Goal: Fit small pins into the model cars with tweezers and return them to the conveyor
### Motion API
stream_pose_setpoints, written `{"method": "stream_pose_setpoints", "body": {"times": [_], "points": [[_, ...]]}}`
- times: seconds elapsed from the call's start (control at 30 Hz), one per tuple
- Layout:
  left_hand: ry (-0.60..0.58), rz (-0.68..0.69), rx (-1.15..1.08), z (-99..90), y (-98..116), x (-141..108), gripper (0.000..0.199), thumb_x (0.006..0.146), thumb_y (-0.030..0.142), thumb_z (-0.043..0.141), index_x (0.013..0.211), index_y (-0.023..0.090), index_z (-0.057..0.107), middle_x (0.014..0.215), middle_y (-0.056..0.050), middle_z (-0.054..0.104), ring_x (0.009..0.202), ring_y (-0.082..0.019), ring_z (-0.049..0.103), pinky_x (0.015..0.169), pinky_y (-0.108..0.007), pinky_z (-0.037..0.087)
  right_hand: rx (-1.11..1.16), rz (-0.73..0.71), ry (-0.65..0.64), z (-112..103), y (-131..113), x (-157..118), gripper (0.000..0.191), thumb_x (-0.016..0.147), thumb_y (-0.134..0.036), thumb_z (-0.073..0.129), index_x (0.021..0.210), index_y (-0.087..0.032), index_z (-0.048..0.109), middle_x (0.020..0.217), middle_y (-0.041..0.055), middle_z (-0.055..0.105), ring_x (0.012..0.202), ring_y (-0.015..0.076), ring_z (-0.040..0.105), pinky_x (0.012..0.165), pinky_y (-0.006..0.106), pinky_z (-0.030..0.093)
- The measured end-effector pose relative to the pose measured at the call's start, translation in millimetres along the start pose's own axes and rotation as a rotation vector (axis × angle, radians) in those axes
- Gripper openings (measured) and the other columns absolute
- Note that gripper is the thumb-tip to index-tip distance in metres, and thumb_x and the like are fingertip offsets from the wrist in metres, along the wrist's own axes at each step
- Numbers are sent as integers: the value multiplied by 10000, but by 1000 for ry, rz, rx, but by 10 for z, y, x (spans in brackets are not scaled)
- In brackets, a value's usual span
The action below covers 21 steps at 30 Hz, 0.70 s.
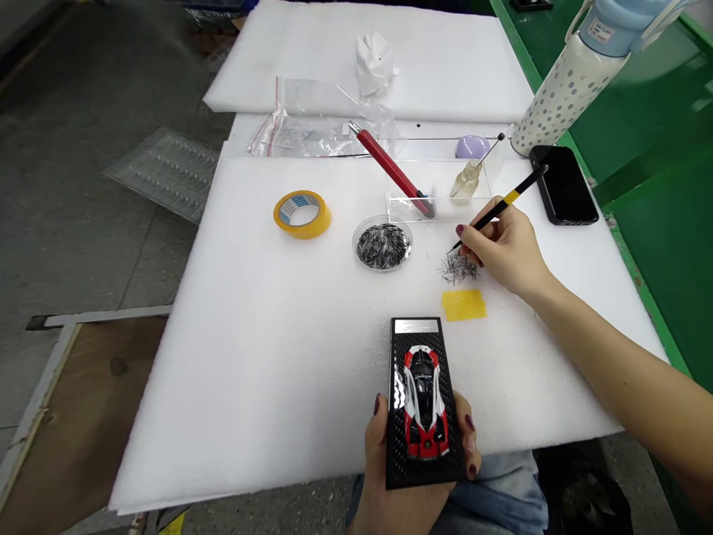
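Note:
My left hand [376,464] grips a black textured base [398,446] by its sides at the table's front edge; a red and white model car [426,405] sits on it. My right hand [515,249] pinches a thin black tool with a yellow band [511,197], its fine tip down at a loose pile of short black fibres [460,269]. Just below the pile lies a yellow tape piece [464,305]. A round clear dish [383,245] full of similar black fibres stands left of the pile.
A yellow tape roll [302,215], a red pen-like tool [390,167], a small glass bottle [466,180] with a stick in it and plastic bags [328,122] lie farther back. A phone [564,184] and a dotted bottle [568,89] stand at the right.

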<state>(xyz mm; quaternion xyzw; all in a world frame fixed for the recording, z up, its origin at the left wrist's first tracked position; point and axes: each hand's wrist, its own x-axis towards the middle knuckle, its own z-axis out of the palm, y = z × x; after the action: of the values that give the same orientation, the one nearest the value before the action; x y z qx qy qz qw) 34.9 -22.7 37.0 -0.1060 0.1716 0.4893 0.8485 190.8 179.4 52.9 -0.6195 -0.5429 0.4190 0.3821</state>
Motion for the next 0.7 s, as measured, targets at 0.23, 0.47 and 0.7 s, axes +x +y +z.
{"method": "stream_pose_setpoints", "body": {"times": [0.23, 0.47, 0.7], "points": [[-5, 8, 0, 22, 1, 3, 529, 882, 606, 723, 1056, 110, 784, 884, -77, 703, 750, -160, 637, 693, -276, 515, 183, -64, -24, -52, 108, 12, 252, 843, -214, 774, 742, -236, 544, 589, 6, 666, 455, 127, 564, 432, 272, 450], [-36, 44, -7, -36, -29, -1, 523, 940, 594, 646, 1089, 109, 774, 932, -97, 716, 784, -166, 641, 713, -275, 540, 321, -97, -32, -152, 95, -167, 392, 717, -468, 925, 707, -219, 623, 596, 2, 643, 513, 122, 575, 454, 258, 451], [-52, 39, -8, -63, -34, -10, 496, 961, 573, 624, 1110, 124, 769, 960, -107, 718, 811, -176, 659, 736, -278, 548, 219, -168, 91, -313, 223, -902, 380, 758, -410, 907, 642, -225, 597, 655, 22, 723, 527, 136, 624, 453, 248, 472]]}}
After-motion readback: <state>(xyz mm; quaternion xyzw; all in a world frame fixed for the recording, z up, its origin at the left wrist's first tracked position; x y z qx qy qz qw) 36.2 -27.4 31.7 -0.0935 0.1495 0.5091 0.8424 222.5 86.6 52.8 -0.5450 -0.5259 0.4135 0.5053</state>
